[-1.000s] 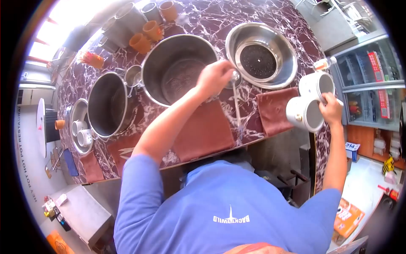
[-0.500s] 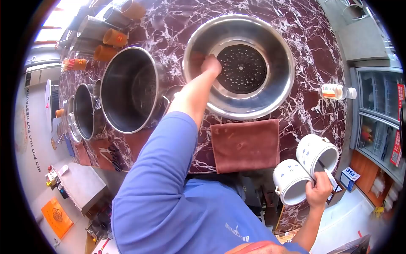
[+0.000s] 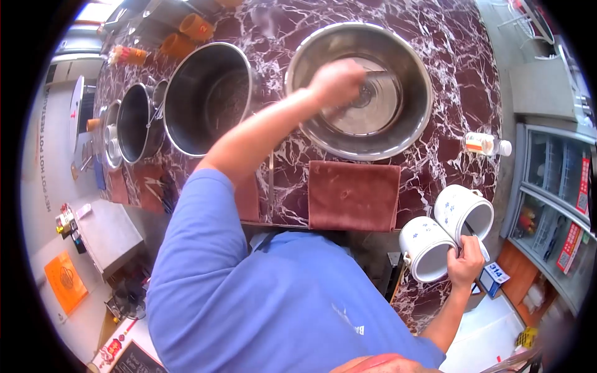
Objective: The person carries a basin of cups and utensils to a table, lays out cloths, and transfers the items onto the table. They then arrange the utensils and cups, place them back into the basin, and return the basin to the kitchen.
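Observation:
My left hand point(image 3: 341, 82) is closed, blurred by motion, over the left part of a wide stainless steel basin point(image 3: 357, 152). A thin dark edge shows beyond its fingers; what it grips I cannot make out. The basin's pale round bottom point(image 3: 379, 115) shows beside the hand, with ring-shaped marks. At the lower right, my right hand point(image 3: 465, 261) has its fingers closed at the rims of two white pots with blue flowers, the nearer pot point(image 3: 416, 239) and the farther pot point(image 3: 449, 205). A dark stick-like piece point(image 3: 469, 229) lies by its fingers inside the farther pot.
A folded brown cloth point(image 3: 354, 196) lies before the basin on the marbled table point(image 3: 460, 112). Left of it stand a large steel pot point(image 3: 249, 68) and a smaller pot point(image 3: 140, 121). A clear bottle point(image 3: 485, 143) lies at the right, near a glass-fronted fridge point(image 3: 547, 180).
My left hand has moved right and up over the basin. The dark perforated disc seen at the bottom earlier no longer shows there. My right hand stays at the white pots.

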A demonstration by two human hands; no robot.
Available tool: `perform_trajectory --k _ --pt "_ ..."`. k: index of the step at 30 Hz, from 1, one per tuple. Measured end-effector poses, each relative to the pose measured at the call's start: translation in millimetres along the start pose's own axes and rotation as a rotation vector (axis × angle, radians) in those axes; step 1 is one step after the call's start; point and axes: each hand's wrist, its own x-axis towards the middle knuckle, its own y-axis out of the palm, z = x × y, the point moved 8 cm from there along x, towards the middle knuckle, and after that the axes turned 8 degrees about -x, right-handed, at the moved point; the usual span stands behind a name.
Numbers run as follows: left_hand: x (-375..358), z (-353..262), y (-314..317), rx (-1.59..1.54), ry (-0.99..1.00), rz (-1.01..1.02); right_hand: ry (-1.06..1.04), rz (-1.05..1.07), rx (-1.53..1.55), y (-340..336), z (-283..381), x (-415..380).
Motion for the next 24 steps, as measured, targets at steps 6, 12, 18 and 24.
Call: perform_trajectory --k 6,12,18,24 --pt "-70 -15 121 0.133 0.194 0.233 -0.082 0.015 -0.027 -4 24 27" --pt "-85 -9 134 0.075 0.007 0.136 -0.276 0.034 -0.055 -2 66 66" --pt "-167 -8 23 -0.215 -0.258 -0.42 -0.546 0.039 -0.053 20 132 129" --pt "-356 -1 -57 -0.288 -0.683 -0.534 -0.752 0.048 -0.1 96 200 213"
